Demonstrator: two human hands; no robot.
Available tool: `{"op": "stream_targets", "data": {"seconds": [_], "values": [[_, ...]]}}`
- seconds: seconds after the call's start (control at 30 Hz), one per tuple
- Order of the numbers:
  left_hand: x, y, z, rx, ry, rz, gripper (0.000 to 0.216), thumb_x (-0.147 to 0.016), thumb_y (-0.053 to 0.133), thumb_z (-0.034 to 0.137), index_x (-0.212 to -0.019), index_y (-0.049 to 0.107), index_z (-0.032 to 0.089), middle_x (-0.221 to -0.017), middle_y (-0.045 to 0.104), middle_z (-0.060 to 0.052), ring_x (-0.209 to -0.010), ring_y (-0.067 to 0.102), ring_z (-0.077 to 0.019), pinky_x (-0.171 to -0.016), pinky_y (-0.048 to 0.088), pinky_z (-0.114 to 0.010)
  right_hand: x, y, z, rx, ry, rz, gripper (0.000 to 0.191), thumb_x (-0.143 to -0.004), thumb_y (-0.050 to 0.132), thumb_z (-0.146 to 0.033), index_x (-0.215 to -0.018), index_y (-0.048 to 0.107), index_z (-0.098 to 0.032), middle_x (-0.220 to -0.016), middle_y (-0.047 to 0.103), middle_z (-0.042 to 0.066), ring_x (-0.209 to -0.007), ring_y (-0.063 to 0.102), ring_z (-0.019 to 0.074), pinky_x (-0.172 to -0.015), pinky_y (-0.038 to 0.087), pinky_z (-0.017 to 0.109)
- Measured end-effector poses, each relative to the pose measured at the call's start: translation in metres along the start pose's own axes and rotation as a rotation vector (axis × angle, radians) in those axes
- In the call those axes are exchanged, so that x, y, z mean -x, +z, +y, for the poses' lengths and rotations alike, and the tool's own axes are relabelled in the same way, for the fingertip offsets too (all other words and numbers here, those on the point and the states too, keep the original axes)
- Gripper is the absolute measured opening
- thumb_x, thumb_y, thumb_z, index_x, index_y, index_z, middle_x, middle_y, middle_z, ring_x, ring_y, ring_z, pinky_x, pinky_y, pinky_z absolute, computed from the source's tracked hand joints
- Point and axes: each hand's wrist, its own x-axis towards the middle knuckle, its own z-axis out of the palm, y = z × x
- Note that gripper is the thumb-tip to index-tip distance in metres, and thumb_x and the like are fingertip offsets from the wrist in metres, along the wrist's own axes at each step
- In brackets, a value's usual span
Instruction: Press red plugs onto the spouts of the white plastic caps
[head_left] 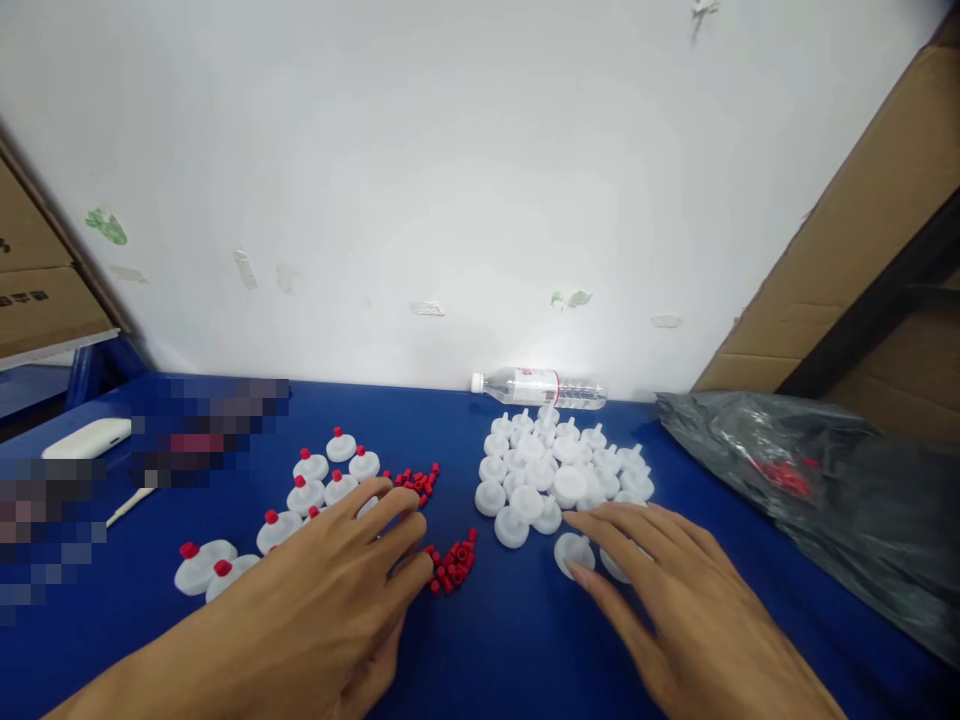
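My left hand (352, 570) is over the left middle of the blue table, fingers bent and pointing down beside a small pile of red caps (454, 565). Its fingertips are turned out of sight, so what they hold cannot be seen. Left of it lie several white funnel-shaped lids fitted with red caps (201, 567), partly covered by the hand. At the right, my right hand (660, 590) has its thumb and forefinger spread around a white lid (574, 553) on the table, the thumb at its rim. Another lid lies partly under the fingers.
A heap of uncapped white lids (536, 470) sits ahead of my right hand. Behind it, a plastic bottle (540, 387) lies along the wall. A grey plastic bag (810, 510) with red pieces is at the right. More red caps (416, 483) lie beyond my left hand.
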Motion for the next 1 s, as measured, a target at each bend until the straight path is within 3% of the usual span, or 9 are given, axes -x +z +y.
{"op": "stream_targets", "data": {"seconds": [0.23,0.43,0.6,0.73,0.83,1.0], "values": [[0.004,0.008,0.001,-0.041,0.050,-0.115,0.017,-0.095,0.067,0.034,-0.102,0.074,0.020,-0.108,0.072,-0.007,-0.115,0.058,-0.0325,-0.116,0.032,-0.052,0.001,0.003,-0.001,-0.109,0.005,-0.055,0.034,-0.106,0.039,-0.019,-0.109,0.072,-0.028,-0.099,0.083,-0.001,-0.087,0.080,0.0242,-0.084,0.057,0.048],[0.006,0.014,0.001,-0.065,0.081,-0.114,0.014,-0.092,0.071,0.027,-0.104,0.071,0.018,-0.107,0.071,-0.007,-0.113,0.057,-0.0301,-0.112,0.037,-0.047,0.004,0.002,-0.007,-0.110,-0.027,-0.028,0.041,-0.113,0.034,-0.030,-0.110,0.074,-0.024,-0.103,0.083,0.002,-0.090,0.081,0.0239,-0.083,0.060,0.046],[0.007,0.016,0.000,-0.062,0.125,-0.140,0.018,-0.089,0.070,0.021,-0.106,0.071,0.018,-0.107,0.071,-0.008,-0.112,0.057,-0.0311,-0.107,0.041,-0.048,0.005,0.003,-0.010,-0.094,-0.003,-0.017,0.054,-0.115,0.025,-0.040,-0.103,0.075,-0.023,-0.094,0.081,0.004,-0.082,0.080,0.0248,-0.078,0.062,0.046],[0.004,0.014,0.000,-0.016,0.039,-0.086,0.009,-0.095,0.064,0.018,-0.103,0.069,0.017,-0.103,0.069,-0.007,-0.106,0.057,-0.0296,-0.103,0.039,-0.048,-0.001,-0.004,-0.012,-0.140,0.013,-0.045,0.048,-0.115,0.028,-0.044,-0.104,0.071,-0.024,-0.091,0.081,0.002,-0.080,0.081,0.0223,-0.072,0.064,0.040],[-0.002,0.007,0.000,0.082,-0.037,-0.012,0.017,-0.102,0.052,0.010,-0.102,0.067,0.017,-0.100,0.067,-0.006,-0.099,0.056,-0.0263,-0.099,0.038,-0.045,-0.003,-0.006,-0.012,-0.152,0.050,-0.022,0.041,-0.115,0.031,-0.044,-0.112,0.066,-0.023,-0.090,0.081,0.002,-0.075,0.080,0.0210,-0.061,0.063,0.035],[-0.004,-0.002,0.006,0.220,-0.071,0.078,0.020,-0.103,0.051,0.005,-0.110,0.067,0.015,-0.107,0.066,-0.006,-0.105,0.054,-0.0230,-0.106,0.036,-0.041,-0.004,-0.010,-0.013,-0.155,-0.004,0.013,0.028,-0.111,0.042,-0.037,-0.126,0.063,-0.025,-0.103,0.080,0.003,-0.087,0.080,0.0224,-0.076,0.065,0.037]]}}
